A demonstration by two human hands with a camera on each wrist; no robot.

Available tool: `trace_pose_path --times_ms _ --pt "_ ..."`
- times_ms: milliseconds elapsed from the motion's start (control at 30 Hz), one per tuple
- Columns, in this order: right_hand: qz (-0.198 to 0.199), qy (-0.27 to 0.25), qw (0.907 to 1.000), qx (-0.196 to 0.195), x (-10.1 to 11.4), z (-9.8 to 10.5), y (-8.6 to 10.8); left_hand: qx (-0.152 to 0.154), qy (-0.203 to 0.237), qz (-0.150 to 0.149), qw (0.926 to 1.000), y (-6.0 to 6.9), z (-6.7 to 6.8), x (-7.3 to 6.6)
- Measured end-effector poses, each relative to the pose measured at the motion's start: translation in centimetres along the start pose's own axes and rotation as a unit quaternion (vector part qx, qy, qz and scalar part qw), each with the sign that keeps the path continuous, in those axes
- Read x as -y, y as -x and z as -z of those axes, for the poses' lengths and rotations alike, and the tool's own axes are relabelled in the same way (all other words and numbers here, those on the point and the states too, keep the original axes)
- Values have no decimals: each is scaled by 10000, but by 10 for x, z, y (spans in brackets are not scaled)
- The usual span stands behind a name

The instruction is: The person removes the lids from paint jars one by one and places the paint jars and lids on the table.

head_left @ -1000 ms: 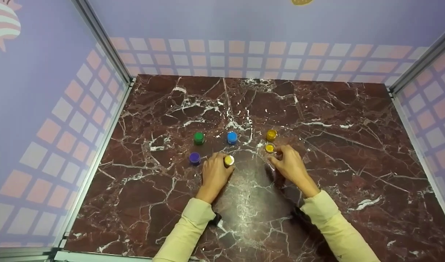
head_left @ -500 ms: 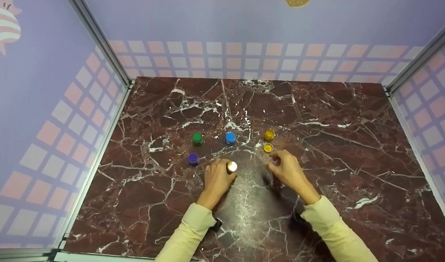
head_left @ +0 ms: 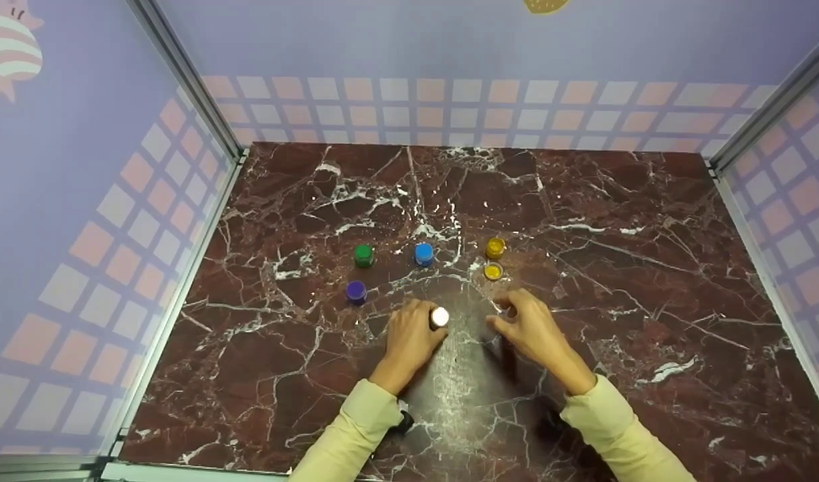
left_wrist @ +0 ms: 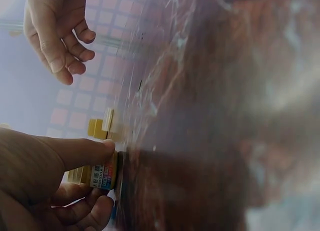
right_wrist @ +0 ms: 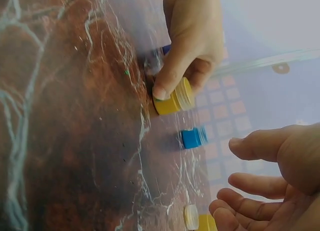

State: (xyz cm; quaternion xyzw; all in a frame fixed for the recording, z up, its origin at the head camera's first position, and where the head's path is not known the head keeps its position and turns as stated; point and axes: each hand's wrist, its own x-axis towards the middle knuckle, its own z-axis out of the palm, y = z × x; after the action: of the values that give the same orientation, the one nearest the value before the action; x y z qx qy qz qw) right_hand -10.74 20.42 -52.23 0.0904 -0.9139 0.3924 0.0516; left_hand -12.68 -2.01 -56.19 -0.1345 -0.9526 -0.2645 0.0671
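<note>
In front of the blue jar (head_left: 423,254), the left hand (head_left: 411,335) pinches a yellow paint jar (head_left: 439,317), best kept upright, right hand (head_left: 532,331) empty.

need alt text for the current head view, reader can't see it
A person's left hand grips a small jar with glare on top at a marbled table; the right hand, apart from it, holds nothing. Beyond stand a green jar, a blue jar and a yellow jar with a lid in front; a purple jar is nearer on the left.
</note>
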Motion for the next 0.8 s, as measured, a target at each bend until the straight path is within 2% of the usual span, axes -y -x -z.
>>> trace_pose_path --times_ms 367,500,633,800 --pt "446 -7 9988 218 12 -6 14 305 7 -414 9987 10 -9 -16" --pt "550 78 9980 294 15 -7 19 544 -1 -516 9972 12 -10 -22" --pt "617 231 9974 283 19 -7 23 767 74 -680 9947 13 -11 -24" --pt "568 382 9973 280 21 -8 28 893 135 -976 9911 16 -13 -27"
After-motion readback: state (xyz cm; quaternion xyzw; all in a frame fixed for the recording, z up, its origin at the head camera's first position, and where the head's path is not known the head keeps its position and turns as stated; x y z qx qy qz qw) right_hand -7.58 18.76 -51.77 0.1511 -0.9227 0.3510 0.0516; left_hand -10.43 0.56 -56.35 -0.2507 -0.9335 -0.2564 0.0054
